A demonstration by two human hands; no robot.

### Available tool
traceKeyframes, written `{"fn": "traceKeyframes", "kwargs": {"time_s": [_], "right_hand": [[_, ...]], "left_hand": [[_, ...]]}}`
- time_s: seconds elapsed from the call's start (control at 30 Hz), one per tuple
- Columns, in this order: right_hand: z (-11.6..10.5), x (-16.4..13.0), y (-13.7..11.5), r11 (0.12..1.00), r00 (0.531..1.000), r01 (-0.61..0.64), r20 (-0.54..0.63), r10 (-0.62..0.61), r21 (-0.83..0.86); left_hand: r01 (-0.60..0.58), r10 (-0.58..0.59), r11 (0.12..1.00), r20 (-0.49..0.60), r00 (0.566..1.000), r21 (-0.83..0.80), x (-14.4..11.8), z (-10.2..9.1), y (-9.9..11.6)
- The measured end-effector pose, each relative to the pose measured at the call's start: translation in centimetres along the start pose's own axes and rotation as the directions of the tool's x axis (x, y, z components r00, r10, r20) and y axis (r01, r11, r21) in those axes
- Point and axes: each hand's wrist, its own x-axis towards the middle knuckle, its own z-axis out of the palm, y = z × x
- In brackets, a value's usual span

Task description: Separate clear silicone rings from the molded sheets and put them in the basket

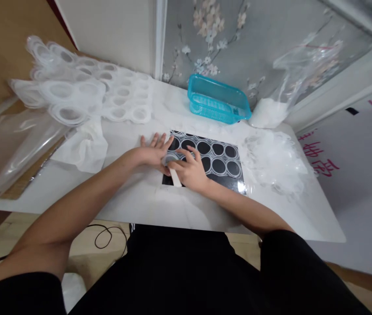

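On the white table lies a black mat (205, 180), with a translucent sheet of joined rings (219, 166) flat on top of it. My left hand (154, 153) rests at the left edge of the mat, its fingers spread over the table and the sheet's corner. Close beside it, my right hand (190, 170) is curled around a flat whitish strip-like tool (175, 178), whose lower end sticks out below the palm. The tool's upper end is hidden under the fingers.
A blue plastic basket (218, 98) stands behind the mat. Stacked ring sheets (120, 94) lie at the back left, near a white cloth-like piece (85, 146) and clear film (15, 144). To the right are a pile of translucent pieces (276, 162) and a plastic bag with white contents (269, 113).
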Motion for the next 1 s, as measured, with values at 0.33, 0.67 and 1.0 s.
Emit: {"fn": "traceKeyframes", "kwargs": {"time_s": [0.33, 0.67, 1.0], "right_hand": [[-14.4, -5.5, 11.7, 0.756, 0.547, -0.648, -0.749, 0.374, -0.096], [-12.9, -9.2, 13.1, 0.623, 0.583, -0.781, -0.398, 0.708, -0.035], [1.3, 3.3, 4.2, 0.757, 0.908, -0.353, 0.007, 0.418, 0.551]], "left_hand": [[-0.056, 0.053, 0.997, -0.06, 0.997, -0.044, -0.7, 0.4, -0.8], [-0.114, 0.114, 0.993, -0.043, 0.993, -0.013, -2.3, -0.1, -1.8], [-0.179, 0.18, 0.983, 0.023, 0.983, -0.036, -2.0, -0.1, -3.4]]}}
